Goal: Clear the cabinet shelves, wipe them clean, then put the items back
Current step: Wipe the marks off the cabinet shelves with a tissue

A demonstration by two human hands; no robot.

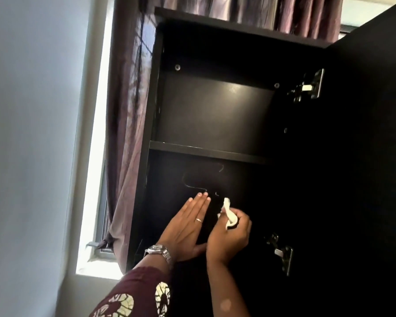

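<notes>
Head view, tilted, looking up into an open dark cabinet. Shows the door swung out to the right, with an upper hinge and a lower hinge in bright metal.

Shows one shelf board crossing the cabinet from side to side, sloping slightly down to the right in frame, with a lit compartment above and a much darker one below. No items visible in the upper compartment; too dark below to tell.

Left hand laid flat on the dark surface of the lower compartment, fingers straight and together, pointing up toward the shelf board, holding nothing. Ring on one finger, wristwatch at the wrist, patterned maroon sleeve below.

Right hand just beside it on the right, fingers curled round a crumpled white cloth, one end of the cloth poking up past the knuckles.

Faint pale streaks on the dark surface, just above both hands and below the shelf board. Impossible to tell whether on a back panel or another surface.

Judged as the wiping step. Streaks and shelf board straight ahead of the cloth, along the line of the fingers; cloth tip just beside the nearest mark, so right hand best placed. Board's long axis across the reach, so probably a sideways sweep along it.

Left of the cabinet: purple curtain, bright window, pale wall.
</notes>
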